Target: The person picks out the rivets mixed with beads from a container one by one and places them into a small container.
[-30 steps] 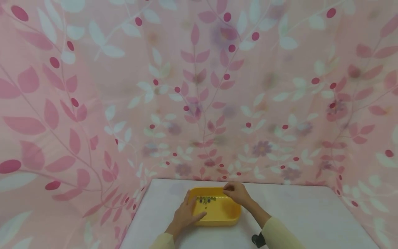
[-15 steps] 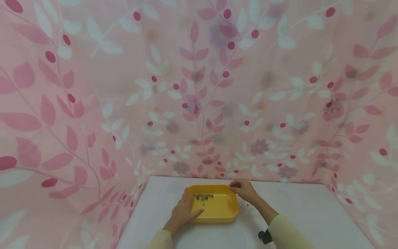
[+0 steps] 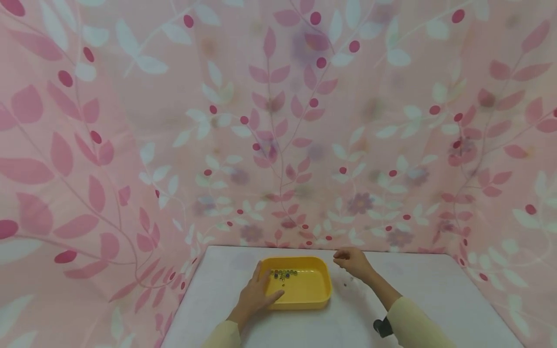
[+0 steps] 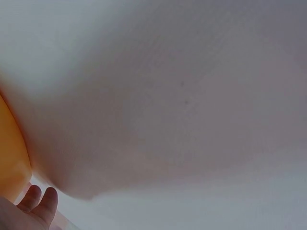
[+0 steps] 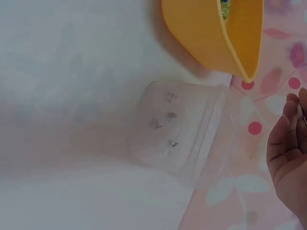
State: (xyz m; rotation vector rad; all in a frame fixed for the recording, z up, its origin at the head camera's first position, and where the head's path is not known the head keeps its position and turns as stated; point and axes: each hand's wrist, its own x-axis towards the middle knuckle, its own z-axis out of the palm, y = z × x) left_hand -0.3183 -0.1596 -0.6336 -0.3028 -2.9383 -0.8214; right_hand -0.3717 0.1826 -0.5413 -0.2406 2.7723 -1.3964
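My left hand [image 3: 255,293] rests at the left side of a yellow tray [image 3: 306,305], fingers straight along its wall and thumb over the near rim. Several glass marbles [image 3: 288,273] lie in the tray's far left, with a few tiny metal pieces [image 3: 283,285] in front of them. Right of the tray, my right hand [image 3: 354,263] is raised with thumb and fingertips pinched on a small, mostly hidden thing, seemingly a thumbtack. Below it on the table is a clear plastic container [image 5: 189,132], holding several small metal thumbtacks [image 5: 172,143].
A white-covered table [image 3: 435,299] carries everything. Pink leaf-patterned cloth [image 3: 278,121] hangs behind it and along both sides. A black object [image 3: 383,327] shows beside the right sleeve. In the left wrist view, the tray's outer wall [image 4: 12,153] borders the white cover.
My right hand has moved right, from over the tray's far right rim to beside the tray, above the clear container, fingers still pinched. My left hand stays at the tray. The head view has shifted slightly.
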